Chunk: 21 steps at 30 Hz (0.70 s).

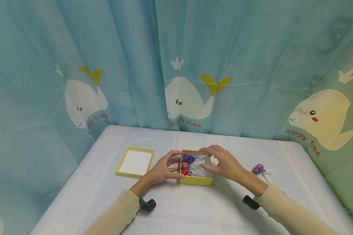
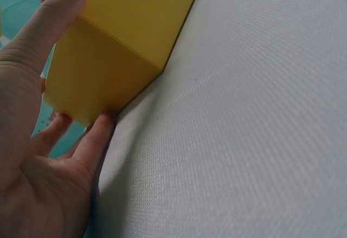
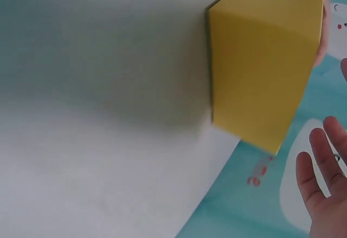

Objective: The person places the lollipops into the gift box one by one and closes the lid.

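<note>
My left hand (image 1: 160, 169) grips the left end of an open yellow box (image 1: 195, 180). Its thumb (image 2: 68, 2) lies at the near top corner and other fingers touch the left wall. Inside, lollipops lie with heads to the left and white sticks to the right: purple ones (image 1: 189, 159) at the back, a pink one (image 1: 185, 165), red ones (image 1: 184, 171) nearer the front. Over the box's right end hovers my right hand (image 1: 225, 163), thumb and fingers apart, nothing seen between them. In the right wrist view, its fingers (image 3: 325, 156) stand spread, clear of the yellow wall (image 3: 260, 70).
Left of the box lies a yellow-rimmed lid (image 1: 135, 162), white inside facing up. Two purple-pink lollipops (image 1: 258, 168) rest on the white tablecloth (image 1: 176, 209) at the right, near my right forearm. Behind the table hangs a blue-green curtain (image 1: 135, 65) with whale prints.
</note>
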Each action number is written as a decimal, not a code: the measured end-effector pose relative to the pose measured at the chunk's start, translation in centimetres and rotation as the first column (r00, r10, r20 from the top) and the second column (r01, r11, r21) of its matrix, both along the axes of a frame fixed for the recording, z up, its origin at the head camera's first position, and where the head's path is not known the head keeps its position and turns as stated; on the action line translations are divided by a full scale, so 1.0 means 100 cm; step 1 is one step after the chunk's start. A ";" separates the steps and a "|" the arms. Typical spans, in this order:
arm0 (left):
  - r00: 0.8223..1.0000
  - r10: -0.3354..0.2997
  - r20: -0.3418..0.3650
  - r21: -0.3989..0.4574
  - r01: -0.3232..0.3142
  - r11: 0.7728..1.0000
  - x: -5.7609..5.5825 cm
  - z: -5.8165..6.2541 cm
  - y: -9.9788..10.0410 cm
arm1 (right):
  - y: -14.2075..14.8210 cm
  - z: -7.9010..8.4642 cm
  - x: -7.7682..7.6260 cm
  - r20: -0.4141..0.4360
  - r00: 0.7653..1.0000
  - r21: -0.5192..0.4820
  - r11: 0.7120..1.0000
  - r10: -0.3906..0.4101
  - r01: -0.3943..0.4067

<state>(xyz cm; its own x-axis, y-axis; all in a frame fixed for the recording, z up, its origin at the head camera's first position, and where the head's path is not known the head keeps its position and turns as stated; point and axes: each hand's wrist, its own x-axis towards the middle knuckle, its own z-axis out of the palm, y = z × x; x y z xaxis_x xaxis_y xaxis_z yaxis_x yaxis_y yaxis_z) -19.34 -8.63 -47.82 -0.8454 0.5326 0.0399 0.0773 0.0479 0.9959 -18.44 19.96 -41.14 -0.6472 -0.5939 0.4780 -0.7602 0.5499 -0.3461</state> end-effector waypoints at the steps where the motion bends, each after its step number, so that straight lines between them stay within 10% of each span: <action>1: 1.000 0.000 0.001 0.000 0.000 1.000 0.000 0.000 0.000 | 0.005 0.000 0.001 -0.009 1.000 0.008 1.000 -0.009 0.010; 21: 1.000 -0.002 -0.013 -0.001 0.002 1.000 -0.001 0.000 0.000 | 0.111 -0.007 0.022 -0.114 0.970 0.104 0.968 -0.217 0.229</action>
<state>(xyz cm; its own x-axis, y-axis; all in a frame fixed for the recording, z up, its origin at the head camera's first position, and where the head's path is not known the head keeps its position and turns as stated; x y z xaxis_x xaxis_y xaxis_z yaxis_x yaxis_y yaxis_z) -19.44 -8.63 -47.82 -0.8438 0.5343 0.0503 0.0904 0.0492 0.9947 -16.19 31.07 -41.87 -0.7214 -0.4952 0.4841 -0.6415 0.7412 -0.1978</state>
